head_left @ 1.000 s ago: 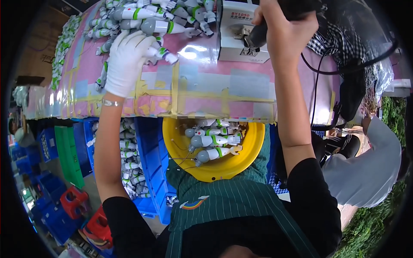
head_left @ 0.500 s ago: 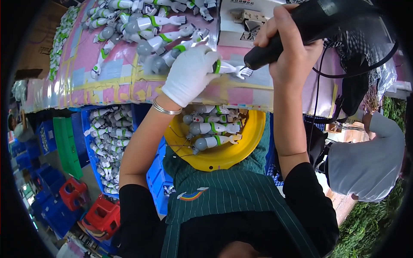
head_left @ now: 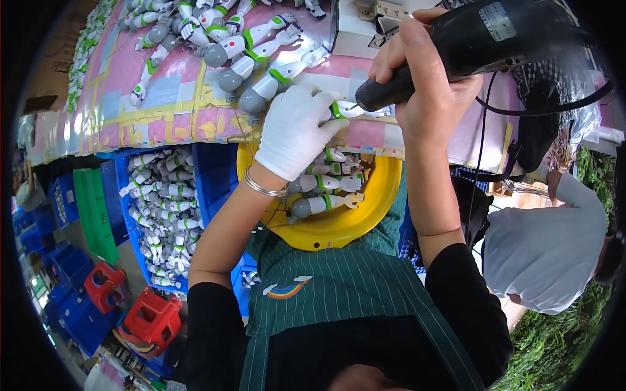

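My left hand, in a white glove, grips a white toy arm with a green band at the table's front edge. Its shoulder end is hidden by the glove, and its toy hand points right. My bare right hand is wrapped round a black electric screwdriver. The thin bit reaches the forearm of the toy arm; whether it sits in a screw is too small to tell. Several more toy arms with grey shoulders lie beyond my left hand. Others rest in a yellow basin on my lap, below my hands.
A blue crate full of toy parts stands left, under the table edge. A white machine sits at the back. The screwdriver's black cable loops right. Red stools stand lower left. A person in grey is at the right.
The screwdriver has shifted left, its bit going from beside the toy hand to the toy forearm. My left hand has moved slightly right and nearer to me.
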{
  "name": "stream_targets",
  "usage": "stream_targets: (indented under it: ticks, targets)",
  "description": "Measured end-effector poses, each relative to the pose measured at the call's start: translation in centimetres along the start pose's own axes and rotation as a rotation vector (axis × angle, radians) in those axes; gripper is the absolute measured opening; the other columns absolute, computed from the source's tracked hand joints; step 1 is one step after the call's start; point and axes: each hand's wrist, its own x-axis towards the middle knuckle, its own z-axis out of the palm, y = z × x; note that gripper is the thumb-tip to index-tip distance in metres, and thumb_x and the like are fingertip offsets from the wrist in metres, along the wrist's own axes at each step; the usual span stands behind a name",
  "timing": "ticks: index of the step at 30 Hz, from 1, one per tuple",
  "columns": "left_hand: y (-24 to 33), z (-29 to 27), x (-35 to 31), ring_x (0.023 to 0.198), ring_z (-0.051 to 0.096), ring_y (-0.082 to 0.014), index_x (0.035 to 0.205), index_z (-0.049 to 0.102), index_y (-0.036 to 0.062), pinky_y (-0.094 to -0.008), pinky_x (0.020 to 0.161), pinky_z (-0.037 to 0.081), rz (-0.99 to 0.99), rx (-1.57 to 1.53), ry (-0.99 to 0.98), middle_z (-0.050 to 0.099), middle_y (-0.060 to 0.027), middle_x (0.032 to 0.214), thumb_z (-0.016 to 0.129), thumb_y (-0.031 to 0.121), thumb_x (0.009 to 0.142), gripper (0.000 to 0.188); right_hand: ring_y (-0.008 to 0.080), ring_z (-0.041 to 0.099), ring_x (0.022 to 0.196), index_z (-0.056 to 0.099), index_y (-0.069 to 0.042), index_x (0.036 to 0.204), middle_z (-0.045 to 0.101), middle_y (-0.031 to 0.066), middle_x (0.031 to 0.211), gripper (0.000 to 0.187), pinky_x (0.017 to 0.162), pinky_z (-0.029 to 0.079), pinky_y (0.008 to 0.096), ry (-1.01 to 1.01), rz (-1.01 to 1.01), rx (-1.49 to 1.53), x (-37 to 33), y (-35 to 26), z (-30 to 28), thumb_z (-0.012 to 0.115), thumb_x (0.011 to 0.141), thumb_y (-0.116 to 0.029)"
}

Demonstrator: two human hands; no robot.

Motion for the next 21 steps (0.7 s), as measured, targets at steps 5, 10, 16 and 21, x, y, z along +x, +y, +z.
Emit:
stream_targets:
  ticks: [5, 10, 16, 21]
  targets:
    - [-0.3, 0.0, -0.1, 0.092, 0.059, -0.0328, 0.107, 0.066, 0.007, -0.0424, 0.08, 0.047, -0.014, -0.006, -0.003, 0.061, -0.012, 0.096, 0.077, 0.02, 0.074, 0.038, 0.014, 0.054, 0.045, 0.052, 0.004, 0.102, 0.056, 0.0057, 0.064, 0.022, 0.045, 0.045, 0.0271, 0.004, 0.005, -0.053, -0.2, 1.3, 0.3, 0.066, 0.085, 0.003]
    - [-0.6, 0.6, -0.1, 0.088, 0.058, -0.0322, 0.095, 0.064, 0.0057, -0.0435, 0.076, 0.047, 0.055, 0.025, 0.038, 0.058, -0.0116, 0.086, 0.076, 0.025, 0.073, 0.032, 0.0171, 0.051, 0.047, 0.049, 0.005, 0.105, 0.052, 0.0097, 0.059, 0.019, 0.049, 0.046, 0.0323, -0.286, -0.215, -0.213, -0.3, 3.5, -1.8, 0.058, 0.088, 0.002]
    - [-0.8, 0.3, 0.1, 0.089, 0.058, -0.0326, 0.092, 0.061, 0.0058, -0.0437, 0.076, 0.047, 0.037, 0.042, -0.044, 0.058, -0.0122, 0.089, 0.077, 0.024, 0.072, 0.032, 0.0163, 0.046, 0.047, 0.047, 0.002, 0.111, 0.048, 0.0075, 0.063, 0.032, 0.048, 0.045, 0.0336, -0.278, -0.216, -0.146, -1.1, 4.2, -1.8, 0.063, 0.088, -0.013]
    - [-0.8, 0.5, 0.0, 0.089, 0.058, -0.0328, 0.092, 0.061, 0.0058, -0.0436, 0.076, 0.048, 0.027, 0.04, -0.035, 0.058, -0.0125, 0.089, 0.077, 0.025, 0.072, 0.032, 0.0161, 0.048, 0.05, 0.049, -0.002, 0.113, 0.051, 0.0071, 0.068, 0.033, 0.05, 0.046, 0.0334, -0.317, -0.197, -0.046, -1.1, 4.3, -2.1, 0.065, 0.089, -0.018]
